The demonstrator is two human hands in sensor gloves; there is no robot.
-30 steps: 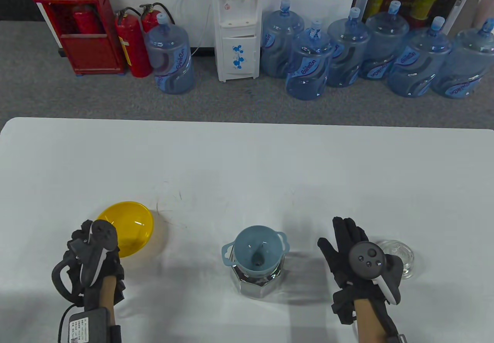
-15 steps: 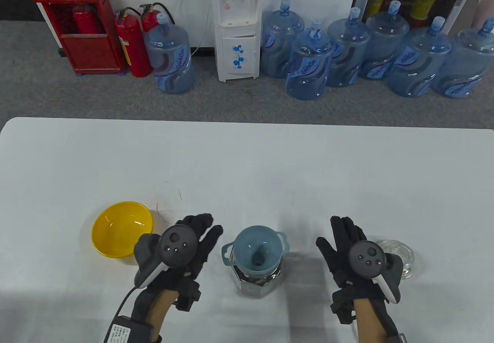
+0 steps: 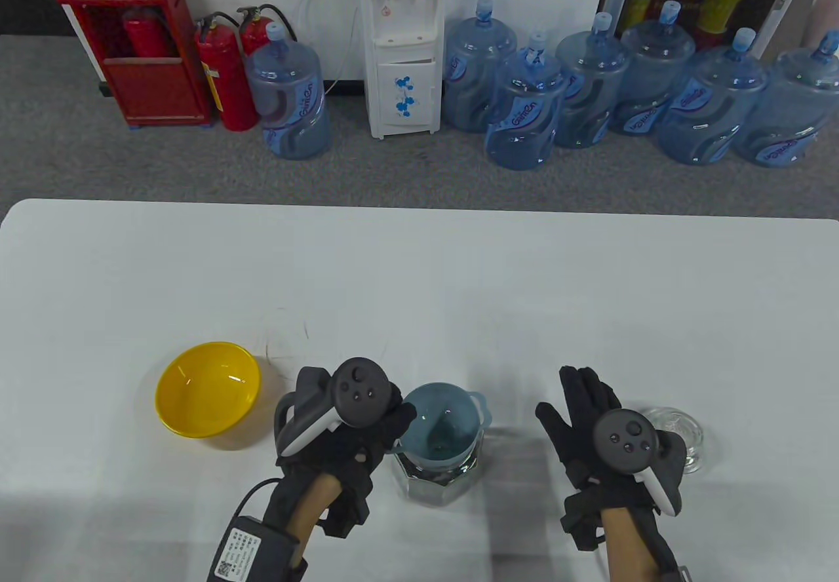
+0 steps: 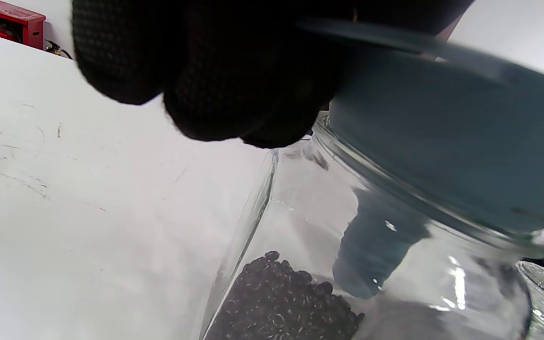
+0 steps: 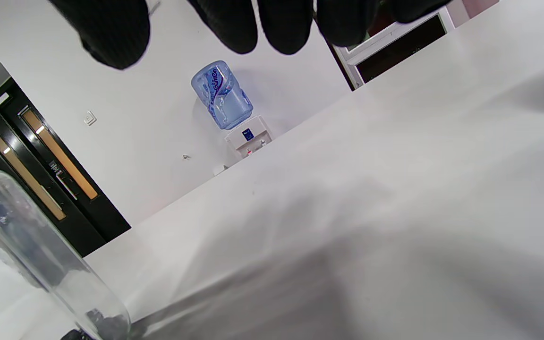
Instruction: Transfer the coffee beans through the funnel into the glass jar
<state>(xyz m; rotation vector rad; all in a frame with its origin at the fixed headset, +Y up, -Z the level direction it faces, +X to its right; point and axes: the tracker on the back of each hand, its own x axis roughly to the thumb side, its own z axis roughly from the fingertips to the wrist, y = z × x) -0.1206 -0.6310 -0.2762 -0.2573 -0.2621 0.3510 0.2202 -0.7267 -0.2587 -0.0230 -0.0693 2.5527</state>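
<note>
A blue-grey funnel (image 3: 442,421) sits in the mouth of a faceted glass jar (image 3: 436,480) near the table's front middle. My left hand (image 3: 387,421) grips the funnel's left rim, hiding its left handle. In the left wrist view my fingers (image 4: 234,71) curl over the funnel (image 4: 442,141), its spout reaches into the jar (image 4: 300,212), and coffee beans (image 4: 281,302) lie at the jar's bottom. My right hand (image 3: 583,405) lies open and flat on the table right of the jar, holding nothing; its fingers (image 5: 281,23) hang free above the tabletop.
An empty yellow bowl (image 3: 206,388) stands left of my left hand. A glass lid (image 3: 682,438) lies just right of my right hand. The white table (image 3: 419,267) stretches far behind. Water bottles and fire extinguishers stand on the floor beyond.
My left hand left the yellow bowl, moved right across the table and took hold of the funnel's left rim. The right hand has stayed in place.
</note>
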